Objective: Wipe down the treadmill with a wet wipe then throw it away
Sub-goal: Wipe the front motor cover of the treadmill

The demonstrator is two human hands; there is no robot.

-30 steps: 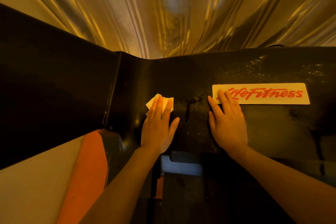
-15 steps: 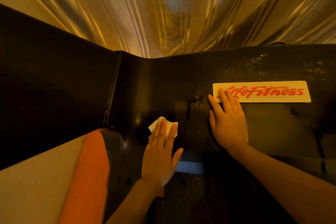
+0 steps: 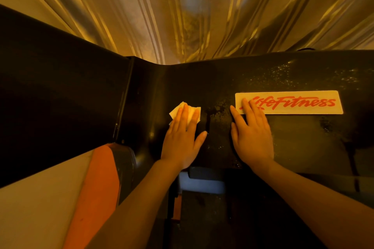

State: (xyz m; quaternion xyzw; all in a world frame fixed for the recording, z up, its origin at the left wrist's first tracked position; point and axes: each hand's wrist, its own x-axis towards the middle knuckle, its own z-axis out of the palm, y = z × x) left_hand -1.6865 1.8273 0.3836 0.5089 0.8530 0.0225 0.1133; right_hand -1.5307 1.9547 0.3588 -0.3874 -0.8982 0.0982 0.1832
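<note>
The treadmill's black motor cover [image 3: 222, 83] fills the middle of the view, with wet streaks and droplets on it. A white label with red LifeFitness lettering [image 3: 293, 102] is stuck on its right part. My left hand [image 3: 182, 139] lies flat with straight fingers and presses a folded white wet wipe [image 3: 178, 111] onto the cover, left of centre; the wipe's far edge shows beyond the fingertips. My right hand [image 3: 253, 135] rests flat on the cover, fingertips over the label's left end.
A black side panel [image 3: 60, 91] rises on the left, with an orange and grey trim piece [image 3: 101, 188] and a pale floor strip below it. Shiny pleated curtain fabric [image 3: 192, 12] hangs behind the treadmill. The dark belt area [image 3: 212, 218] lies below my hands.
My left hand slid the wipe down the cover toward me, then pushed it back up to about where it began. My right hand has stayed in place.
</note>
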